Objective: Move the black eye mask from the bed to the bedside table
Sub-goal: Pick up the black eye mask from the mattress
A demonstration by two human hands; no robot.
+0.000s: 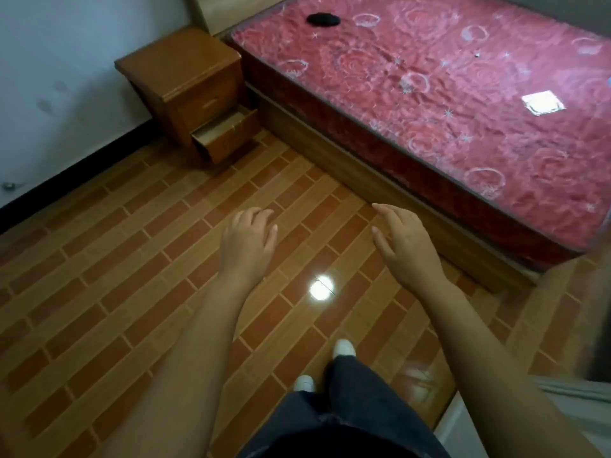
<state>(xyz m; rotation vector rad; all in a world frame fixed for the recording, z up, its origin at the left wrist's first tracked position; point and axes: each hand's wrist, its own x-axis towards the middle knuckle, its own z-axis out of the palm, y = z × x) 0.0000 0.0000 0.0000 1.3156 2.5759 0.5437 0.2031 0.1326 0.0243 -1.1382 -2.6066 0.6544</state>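
The black eye mask (323, 19) lies flat on the red patterned bed (429, 94), near its far left corner by the headboard. The brown wooden bedside table (180, 62) stands just left of that corner, its top bare. My left hand (248, 242) and my right hand (405, 244) hover over the floor in the middle of the view, far from the mask. Both hold nothing, with fingers loosely apart and palms down.
The bedside table's lower drawer (224, 133) is pulled out toward the floor. A white square paper (542, 103) lies on the bed at the right. A white wall (66, 77) runs along the left. Brick-pattern tile floor (132, 276) stretches between me and the table.
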